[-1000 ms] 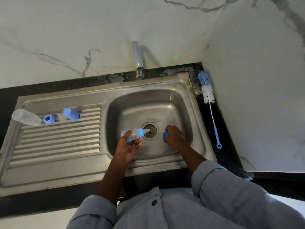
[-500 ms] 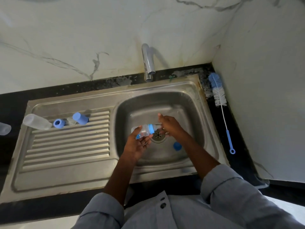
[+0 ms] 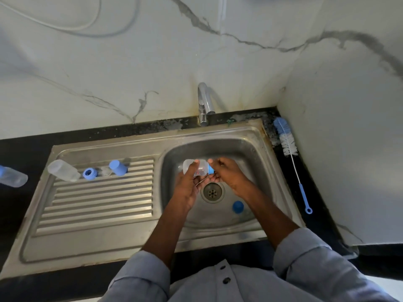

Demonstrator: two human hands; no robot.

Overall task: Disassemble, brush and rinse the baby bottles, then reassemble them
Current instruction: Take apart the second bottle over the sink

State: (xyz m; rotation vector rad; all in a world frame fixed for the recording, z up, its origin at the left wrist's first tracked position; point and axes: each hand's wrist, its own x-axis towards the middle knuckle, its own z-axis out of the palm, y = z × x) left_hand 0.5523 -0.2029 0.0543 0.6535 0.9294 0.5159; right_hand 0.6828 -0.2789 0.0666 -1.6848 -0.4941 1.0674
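My left hand (image 3: 188, 188) is wrapped around a small clear baby bottle (image 3: 197, 167), fingers curled over its body, holding it on its side above the sink basin (image 3: 250, 162), just toward twelve o'clock from the drain (image 3: 212, 192). My right hand (image 3: 229, 174) meets it from the three o'clock side — its fingers are curled round the bottle's blue collar (image 3: 210, 168), though the motion blur keeps me from seeing exactly how each finger sits.

Down in the basin, at about four o'clock from the drain, a blue cap (image 3: 238, 207) lies on the steel, apart from both hands. The tap (image 3: 204, 105) stands at twelve o'clock behind the basin, against the marble wall.

On the ribbed draining board (image 3: 98, 203) at nine o'clock lies a row of parts near its far edge: a second clear bottle body (image 3: 63, 170) on its side, then a blue ring (image 3: 89, 173), then something small and clear I cannot make out, then a blue cup-shaped cap (image 3: 118, 167). Further toward nine o'clock, at the frame's edge on the dark counter, a third bottle (image 3: 12, 176) lies on its side.

At three o'clock the bottle brush (image 3: 287, 147) rests on the counter beside the sink — bristles toward the wall, its thin wire and blue loop handle running toward me.
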